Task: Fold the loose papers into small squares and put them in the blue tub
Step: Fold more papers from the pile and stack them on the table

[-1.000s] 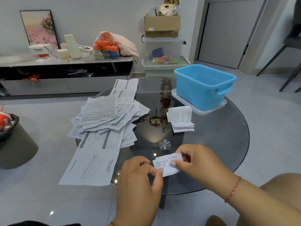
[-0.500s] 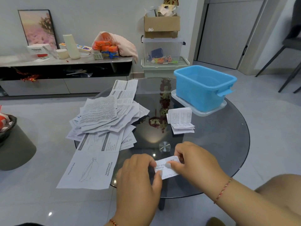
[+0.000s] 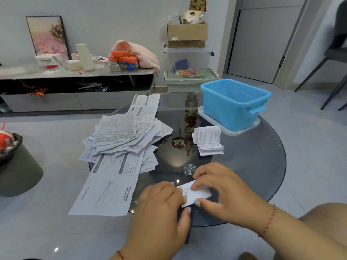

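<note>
Both hands, left (image 3: 161,207) and right (image 3: 223,194), grip pinching slip (image 3: 195,194) at bench 6 o'clock, mid-fold. Few folded squares (image 3: 207,140) wait beside tub (image 3: 234,107), 1 o'clock. Pile (image 3: 120,136) at 10 o'clock unfolded. Early stage, judging.

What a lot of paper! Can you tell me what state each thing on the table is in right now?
Small paper: folded, pinched by both hands on the glass table.
Left hand: gripping it.
Right hand: pinching it.
Loose papers: unfolded, heaped.
Folded squares: stacked beside the tub.
Blue tub: open, upright.
</note>
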Demonstrator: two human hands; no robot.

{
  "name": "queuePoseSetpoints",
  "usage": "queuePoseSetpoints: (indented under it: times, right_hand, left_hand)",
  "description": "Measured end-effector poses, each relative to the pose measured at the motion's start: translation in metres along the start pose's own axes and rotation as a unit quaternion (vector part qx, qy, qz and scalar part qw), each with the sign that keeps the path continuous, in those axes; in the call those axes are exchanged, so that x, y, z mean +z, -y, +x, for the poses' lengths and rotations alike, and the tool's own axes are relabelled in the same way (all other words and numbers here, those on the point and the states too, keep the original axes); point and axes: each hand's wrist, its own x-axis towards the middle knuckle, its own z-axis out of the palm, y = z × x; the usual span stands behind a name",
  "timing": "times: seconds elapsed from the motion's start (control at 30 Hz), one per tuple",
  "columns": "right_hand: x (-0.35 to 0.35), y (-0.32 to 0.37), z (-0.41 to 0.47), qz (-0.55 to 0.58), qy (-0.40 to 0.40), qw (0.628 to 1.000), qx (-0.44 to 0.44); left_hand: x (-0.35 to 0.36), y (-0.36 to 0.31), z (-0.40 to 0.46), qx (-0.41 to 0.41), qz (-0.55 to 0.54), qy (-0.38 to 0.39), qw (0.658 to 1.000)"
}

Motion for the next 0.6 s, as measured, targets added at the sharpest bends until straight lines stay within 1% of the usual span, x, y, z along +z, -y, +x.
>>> queuePoseSetpoints:
  times: [0.07,0.17,0.27,0.37,0.43,0.5,0.53,0.6]
  right_hand:
    - [-0.001,-0.003,0.0,0.005,0.02,0.999,-0.025]
    - [-0.002,-0.006,0.004,-0.006,0.02,0.999,-0.039]
    - [0.0,-0.007,0.006,-0.013,0.011,0.998,-0.058]
    - [0.0,-0.009,0.007,0.006,-0.004,0.998,-0.063]
    - [0.0,-0.011,0.007,-0.005,-0.016,0.996,-0.087]
    - [0.002,-0.011,0.009,-0.048,-0.028,0.989,-0.135]
    - [0.003,-0.011,0.01,-0.076,-0.04,0.983,-0.162]
    - [0.006,-0.01,0.011,-0.128,-0.085,0.965,-0.211]
  left_hand:
    - [-0.004,0.002,0.005,-0.014,0.001,0.025,1.0]
    - [-0.008,0.003,0.01,-0.008,0.008,0.055,0.998]
    - [-0.011,0.003,0.011,0.008,0.014,0.061,0.998]
    - [-0.01,0.003,0.012,0.003,-0.004,0.065,0.998]
    - [-0.012,0.002,0.013,-0.031,-0.035,0.069,0.997]
    - [-0.014,0.0,0.013,-0.103,-0.072,0.059,0.99]
    - [-0.015,-0.002,0.014,-0.144,-0.076,0.054,0.985]
    - [-0.018,-0.007,0.016,-0.207,-0.05,0.051,0.976]
